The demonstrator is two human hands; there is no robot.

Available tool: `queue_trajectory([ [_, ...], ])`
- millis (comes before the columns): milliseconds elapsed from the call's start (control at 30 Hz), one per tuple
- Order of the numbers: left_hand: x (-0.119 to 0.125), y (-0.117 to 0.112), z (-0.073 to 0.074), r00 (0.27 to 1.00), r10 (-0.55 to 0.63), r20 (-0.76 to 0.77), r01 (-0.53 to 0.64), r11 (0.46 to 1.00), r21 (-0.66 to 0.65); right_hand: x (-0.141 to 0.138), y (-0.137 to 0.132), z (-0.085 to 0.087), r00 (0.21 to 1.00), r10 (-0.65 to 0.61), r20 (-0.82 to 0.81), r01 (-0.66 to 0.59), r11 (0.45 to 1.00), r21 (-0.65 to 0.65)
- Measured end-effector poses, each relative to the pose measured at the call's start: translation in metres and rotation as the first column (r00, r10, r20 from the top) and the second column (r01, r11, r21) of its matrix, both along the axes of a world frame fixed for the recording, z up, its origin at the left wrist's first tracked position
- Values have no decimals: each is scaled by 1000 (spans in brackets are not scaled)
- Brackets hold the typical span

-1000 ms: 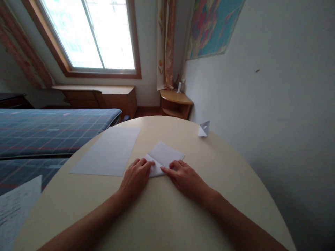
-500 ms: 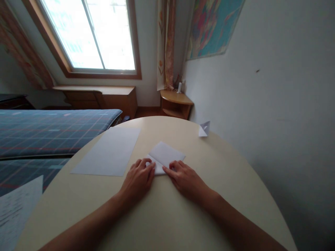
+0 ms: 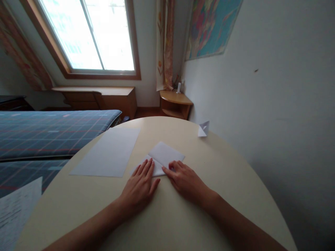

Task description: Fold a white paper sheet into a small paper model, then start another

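A folded sheet of white paper [image 3: 167, 153] lies in front of me, with a crease running across it. My left hand [image 3: 140, 177] rests flat over its left part, fingers stretched out and thumb apart. On the near right part sits my right hand [image 3: 183, 176], its thumb laid on the paper near the crease and its fingers curled against the sheet. What lies beneath the right fingers is partly hidden.
The round cream table [image 3: 209, 209] bears a flat white sheet [image 3: 107, 153] at left and a small folded paper piece [image 3: 203, 129] near the far right edge. A printed sheet [image 3: 21, 209] shows at lower left. Beyond stand a plaid mattress [image 3: 57, 132] and a corner shelf [image 3: 175, 97].
My left hand has gone from curled fingers at the paper's near left to lying flat across it, fingers extended. The right hand has stayed in place.
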State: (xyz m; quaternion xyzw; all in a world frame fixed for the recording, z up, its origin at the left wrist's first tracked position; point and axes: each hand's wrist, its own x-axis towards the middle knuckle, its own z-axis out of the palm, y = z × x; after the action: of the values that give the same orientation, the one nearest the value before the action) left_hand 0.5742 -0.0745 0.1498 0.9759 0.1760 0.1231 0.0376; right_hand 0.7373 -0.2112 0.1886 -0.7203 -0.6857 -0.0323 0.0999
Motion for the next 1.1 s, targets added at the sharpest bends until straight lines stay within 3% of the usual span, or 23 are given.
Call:
queue_trajectory([
  [233, -1, -2, 9, 994, -18, -109, 13, 999, -49, -2, 0, 1, 1000, -8, -17, 9, 1000, 23],
  [433, -1, -3, 9, 996, -14, -85, 10, 998, -55, -7, -1, 2, 999, -32, -29, 33, 999, 9],
  [833, -1, -3, 10, 994, -23, -106, 17, 998, -58, -35, -21, -19, 963, -261, 73, 260, 965, 21],
  [1100, -1, -4, 18, 989, -32, -146, 21, 997, -76, -39, -20, -12, 958, -285, 40, 287, 957, -44],
])
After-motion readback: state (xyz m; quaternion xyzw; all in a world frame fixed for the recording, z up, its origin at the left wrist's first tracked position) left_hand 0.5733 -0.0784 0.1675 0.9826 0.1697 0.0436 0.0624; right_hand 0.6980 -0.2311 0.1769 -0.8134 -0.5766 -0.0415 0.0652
